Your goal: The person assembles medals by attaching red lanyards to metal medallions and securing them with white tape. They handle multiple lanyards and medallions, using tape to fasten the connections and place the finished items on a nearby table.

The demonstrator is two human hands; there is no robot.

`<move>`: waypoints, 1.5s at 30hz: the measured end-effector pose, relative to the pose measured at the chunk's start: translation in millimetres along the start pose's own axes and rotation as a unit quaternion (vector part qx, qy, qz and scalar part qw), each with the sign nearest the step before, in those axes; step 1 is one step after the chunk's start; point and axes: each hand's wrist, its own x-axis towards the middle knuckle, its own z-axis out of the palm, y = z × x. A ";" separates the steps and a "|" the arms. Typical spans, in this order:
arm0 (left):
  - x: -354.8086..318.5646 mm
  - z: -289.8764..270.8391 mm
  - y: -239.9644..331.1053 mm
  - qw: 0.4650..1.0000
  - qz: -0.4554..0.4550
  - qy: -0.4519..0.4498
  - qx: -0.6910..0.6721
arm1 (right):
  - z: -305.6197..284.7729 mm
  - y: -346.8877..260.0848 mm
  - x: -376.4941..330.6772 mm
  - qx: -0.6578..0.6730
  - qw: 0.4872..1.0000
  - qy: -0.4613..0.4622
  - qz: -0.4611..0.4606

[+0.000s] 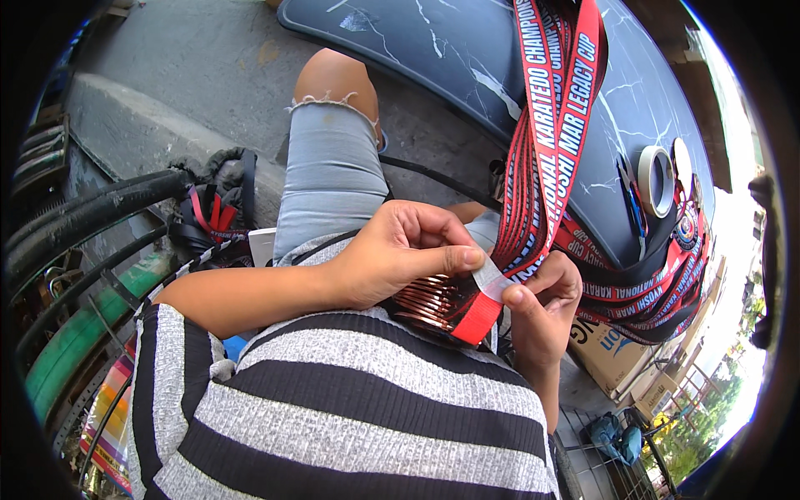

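Observation:
My left hand (400, 258) comes across my lap with thumb and index finger pinched on a pale, shiny strip (493, 279) that looks like tape. Against the strip's other side, my right hand (546, 304) presses its thumb, its curled fingers partly hidden. Directly below the strip is a folded red ribbon end (478, 319). Under my left hand sits a row of thin copper-coloured pieces (423, 300), probably medals, partly covered. Red and black printed ribbons (542, 158) hang from the table down to my hands in a thick bundle.
The dark marbled table (433, 50) lies ahead, with a tape roll (656, 182) and scissors (631, 204) at right. More printed ribbons (650, 300) and a medal (687, 229) hang over its edge. A cardboard box (612, 362) stands below; black curved tubing (92, 212) is at left.

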 end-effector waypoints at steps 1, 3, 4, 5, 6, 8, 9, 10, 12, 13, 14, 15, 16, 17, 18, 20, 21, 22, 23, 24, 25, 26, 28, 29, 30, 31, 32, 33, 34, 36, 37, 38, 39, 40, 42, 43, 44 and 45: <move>0.3 -0.7 -0.2 1.000 -0.007 0.000 -0.006 | -0.7 1.6 -0.1 0.001 1.000 0.003 0.003; 1.5 -2.3 -0.8 0.999 -0.022 -0.004 -0.024 | -2.4 3.5 -0.3 -0.001 1.000 0.005 0.008; 2.4 -3.2 -1.1 0.999 -0.030 -0.006 -0.033 | -3.5 3.4 -0.5 -0.012 1.000 0.002 0.009; 3.3 -4.2 -1.3 0.998 -0.035 -0.015 -0.040 | -4.0 3.7 -0.8 -0.023 1.000 -0.001 0.010; 4.5 -5.5 -1.4 0.998 -0.040 -0.025 -0.048 | -4.8 2.9 -1.0 -0.046 0.999 -0.010 0.010; 6.9 -7.8 -1.6 0.996 -0.050 -0.039 -0.055 | -5.1 1.9 -1.5 -0.058 0.998 -0.014 0.004; 7.9 -8.9 -1.7 0.996 -0.056 -0.043 -0.055 | -4.6 1.5 -1.9 -0.046 0.999 -0.009 -0.001; 8.5 -9.8 -2.0 0.995 -0.068 -0.042 -0.051 | -3.9 0.8 -2.0 -0.033 0.999 -0.003 -0.009; 9.3 -11.7 -3.1 0.994 -0.071 -0.049 -0.063 | -1.7 -0.2 -2.2 -0.049 0.998 0.003 -0.037; 9.9 -12.7 -3.8 0.994 -0.076 -0.051 -0.067 | -0.7 -1.0 -2.0 -0.057 0.997 0.006 -0.053; 10.7 -13.6 -4.7 0.993 -0.080 -0.052 -0.067 | 0.4 -1.7 -1.6 -0.065 0.996 0.006 -0.053; 11.7 -14.5 -5.9 0.993 -0.084 -0.052 -0.067 | 1.3 -2.9 -1.1 -0.072 0.996 0.005 -0.054; 13.1 -15.3 -6.9 0.993 -0.087 -0.052 -0.066 | 1.9 -4.1 -0.5 -0.079 0.995 0.004 -0.055; 14.7 -16.3 -7.8 0.990 -0.098 -0.063 -0.078 | 2.6 -5.1 0.0 -0.081 0.996 0.002 -0.048; 16.5 -17.4 -8.5 0.987 -0.107 -0.073 -0.090 | 2.9 -6.0 0.3 -0.082 0.996 0.000 -0.042; 20.8 -18.9 -9.6 0.981 -0.127 -0.093 -0.109 | 2.9 -6.9 0.5 -0.077 0.996 0.002 -0.033; 23.6 -19.4 -10.4 0.978 -0.137 -0.103 -0.117 | 2.5 -6.8 0.3 -0.072 0.997 0.007 -0.029; 26.0 -19.3 -11.5 0.976 -0.160 -0.101 -0.112 | 2.0 -6.6 0.0 -0.061 0.998 0.007 -0.027; 27.8 -20.0 -12.2 0.971 -0.162 -0.119 -0.132 | 0.9 -6.5 -0.4 -0.072 0.997 0.009 -0.021; 29.3 -20.8 -13.2 0.967 -0.176 -0.125 -0.137 | 0.1 -6.6 -0.7 -0.077 0.997 0.006 -0.016; 31.4 -21.1 -14.8 0.962 -0.184 -0.135 -0.150 | -0.9 -7.1 -1.0 -0.079 0.997 0.009 -0.008; 33.4 -21.1 -17.1 0.957 -0.200 -0.137 -0.158 | -2.0 -8.3 -1.2 -0.074 0.997 0.000 -0.008; 35.4 -20.3 -22.6 0.949 -0.202 -0.147 -0.193 | -3.1 -12.2 -1.2 -0.075 0.997 -0.005 0.002; 36.4 -19.1 -25.3 0.946 -0.186 -0.167 -0.207 | -2.8 -15.2 -1.9 -0.086 0.996 -0.004 0.009; 37.6 -18.1 -27.1 0.950 -0.184 -0.168 -0.188 | -2.6 -21.3 -4.8 -0.112 0.993 0.004 0.019; 38.6 -16.9 -27.8 0.955 -0.155 -0.189 -0.170 | -1.9 -23.5 -4.9 -0.135 0.991 0.018 0.017; 38.4 -14.6 -29.1 0.958 -0.160 -0.169 -0.168 | -1.0 -26.7 -7.1 -0.155 0.988 0.016 0.014; 39.8 -13.3 -28.7 0.970 -0.145 -0.156 -0.118 | -1.5 -28.6 -8.6 -0.228 0.973 0.028 0.006; 38.7 -11.8 -29.1 0.964 -0.154 -0.161 -0.144 | -3.3 -29.7 -3.6 -0.255 0.964 -0.038 -0.059; 39.2 -8.9 -29.2 0.965 -0.131 -0.174 -0.146 | -4.9 -29.7 -10.1 -0.247 0.969 -0.011 0.015; 39.9 -3.9 -31.0 0.986 -0.083 -0.114 -0.085 | -5.8 -28.8 -11.0 -0.227 0.974 -0.017 0.001; 39.5 -0.7 -31.8 0.991 -0.058 -0.097 -0.071 | -6.0 -26.5 -10.1 -0.213 0.977 -0.012 -0.009; 36.9 -1.2 -31.7 0.995 -0.038 -0.076 -0.055 | -6.3 -25.9 -9.1 -0.215 0.976 -0.018 -0.017; 35.4 -1.2 -31.6 0.996 -0.030 -0.068 -0.044 | -6.6 -24.4 -7.0 -0.217 0.976 -0.019 -0.023; 35.9 -1.4 -24.4 0.997 -0.011 -0.015 -0.073 | -8.0 -26.1 4.5 -0.238 0.971 -0.020 -0.009; 29.3 0.5 -22.5 0.996 -0.006 -0.005 -0.094 | -6.8 -27.3 4.1 -0.247 0.969 -0.019 -0.003; 26.2 -0.1 -19.2 0.993 -0.008 0.021 -0.115 | -7.9 -27.6 9.0 -0.251 0.967 -0.032 -0.011; 21.3 1.3 -15.3 0.994 0.002 -0.002 -0.107 | -6.7 -27.8 8.8 -0.257 0.965 -0.042 -0.019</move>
